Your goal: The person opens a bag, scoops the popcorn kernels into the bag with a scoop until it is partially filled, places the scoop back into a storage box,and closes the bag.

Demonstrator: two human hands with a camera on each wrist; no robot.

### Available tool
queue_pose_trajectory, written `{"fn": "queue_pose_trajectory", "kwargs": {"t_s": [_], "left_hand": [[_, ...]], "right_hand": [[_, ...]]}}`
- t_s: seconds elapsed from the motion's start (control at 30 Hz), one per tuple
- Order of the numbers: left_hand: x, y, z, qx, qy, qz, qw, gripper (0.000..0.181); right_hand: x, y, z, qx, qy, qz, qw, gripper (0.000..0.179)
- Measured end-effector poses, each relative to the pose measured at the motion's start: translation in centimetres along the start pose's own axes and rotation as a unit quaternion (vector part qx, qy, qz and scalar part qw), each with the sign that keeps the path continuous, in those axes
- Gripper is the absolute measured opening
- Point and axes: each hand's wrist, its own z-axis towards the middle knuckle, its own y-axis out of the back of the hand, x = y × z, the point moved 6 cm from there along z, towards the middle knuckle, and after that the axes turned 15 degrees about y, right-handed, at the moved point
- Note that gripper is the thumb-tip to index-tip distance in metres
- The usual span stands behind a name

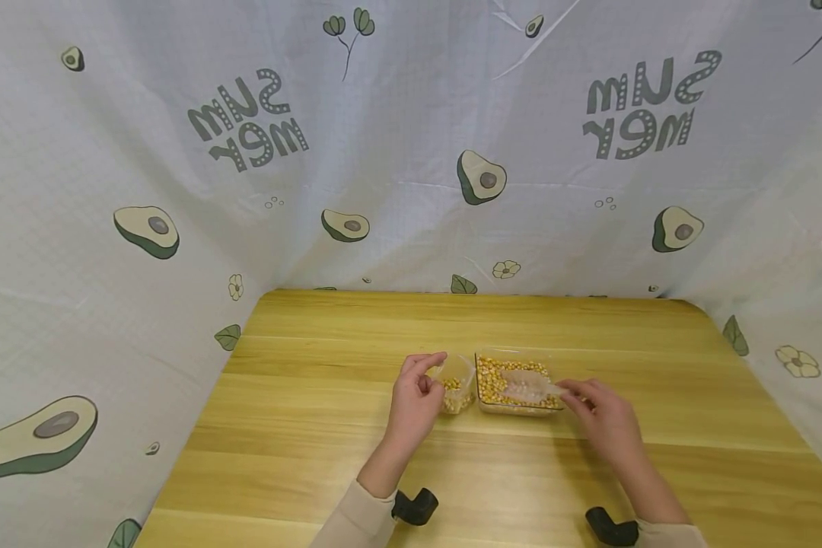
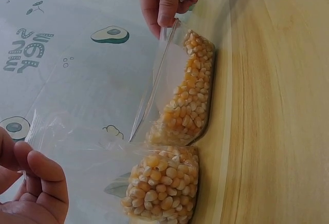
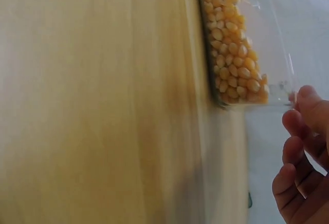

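My left hand (image 1: pixel 416 396) pinches the upper edge of a clear plastic bag (image 2: pixel 92 167), which stands on the table with corn kernels (image 2: pixel 164 185) filling its bottom. Right beside the bag sits a clear rectangular container (image 1: pixel 520 412) of yellow corn kernels (image 1: pixel 491 380). A translucent scoop (image 1: pixel 526 386) lies in the container, its bowl over the kernels. At the container's right end, my right hand (image 1: pixel 606 422) holds the scoop's handle between thumb and fingertips. In the right wrist view, the same hand (image 3: pixel 306 152) shows its other fingers loosely bent below the container's rim.
The wooden table (image 1: pixel 301 441) reaches back to a pale curtain (image 1: pixel 397 137) printed with avocados, which also hangs along both sides. Black wrist mounts (image 1: pixel 416 508) sit at both sleeves near the table's front.
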Motion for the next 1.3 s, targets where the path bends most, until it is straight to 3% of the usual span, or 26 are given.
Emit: {"fn": "queue_pose_trajectory", "kwargs": {"t_s": [0.13, 0.4, 0.73, 1.07, 1.3], "left_hand": [[0.0, 0.0, 0.0, 0.0, 0.001, -0.001, 1.0, 0.049], [-0.1, -0.1, -0.1, 0.003, 0.003, 0.001, 1.0, 0.049], [0.0, 0.0, 0.0, 0.002, 0.002, -0.001, 1.0, 0.05], [0.0, 0.0, -0.1, 0.0, 0.001, 0.002, 1.0, 0.05], [0.0, 0.1, -0.2, -0.001, 0.007, 0.001, 1.0, 0.051]], "right_hand": [[-0.5, -0.5, -0.2, -0.007, -0.018, 0.019, 0.9996, 0.017], [-0.9, -0.8, -0.8, -0.061, -0.029, 0.036, 0.9971, 0.016], [-1.8, -1.3, -1.3, -0.059, -0.085, 0.068, 0.9923, 0.015], [-2.5, -1.8, -2.1, -0.064, -0.139, 0.104, 0.9827, 0.02], [-3.1, -2.4, -2.6, -0.072, -0.197, 0.155, 0.9654, 0.023]]}}
